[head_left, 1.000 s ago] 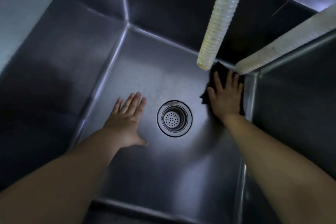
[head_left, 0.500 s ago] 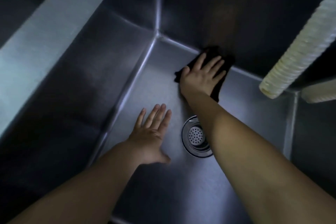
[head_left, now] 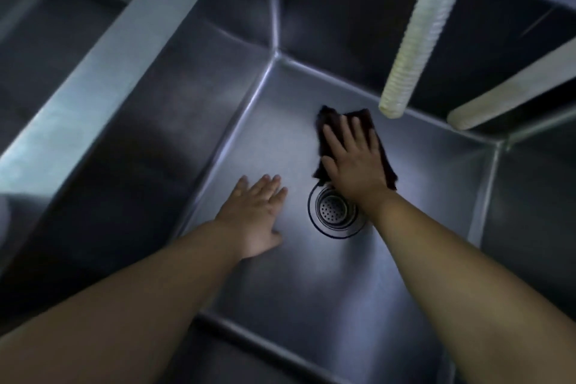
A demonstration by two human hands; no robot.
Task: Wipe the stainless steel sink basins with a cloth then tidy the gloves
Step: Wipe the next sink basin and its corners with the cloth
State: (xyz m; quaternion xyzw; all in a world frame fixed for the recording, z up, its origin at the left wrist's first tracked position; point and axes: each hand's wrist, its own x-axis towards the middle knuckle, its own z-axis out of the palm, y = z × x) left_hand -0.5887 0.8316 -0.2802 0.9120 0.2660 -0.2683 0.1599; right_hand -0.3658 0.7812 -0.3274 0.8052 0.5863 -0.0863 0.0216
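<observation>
— Stainless steel all round: the sink basin (head_left: 280,305) fills the view, with its round drain (head_left: 335,213) set in the floor. Where is the cloth?

— The dark cloth (head_left: 383,156) lies flat on the basin floor just beyond the drain, towards the back wall. Its near edge reaches almost to the drain's rim.

— And the right hand?

— The right hand (head_left: 352,162) lies on top of the cloth, palm down, fingers straight and slightly spread, pressing it against the steel. The wrist crosses over the far right edge of the drain.

— The left hand?

— The left hand (head_left: 255,215) is just to the left of the drain, also palm down with the fingers straight and close together, the thumb out to the side. It holds nothing. It looks to be resting flat on the basin floor, though in this dim light I cannot be sure it touches.

— Anything above the drain?

— A ribbed, pale hose (head_left: 417,31) hangs down from the top of the view; its open end is beyond the drain, just past the cloth's far right corner. Further right of the drain, a second pale tube (head_left: 511,87) comes in at a slant, its end near the basin's far right corner.

— And left of the drain?

— Past the basin's left wall runs a broad steel divider (head_left: 103,78), and beyond that a part of another basin (head_left: 46,9).
</observation>
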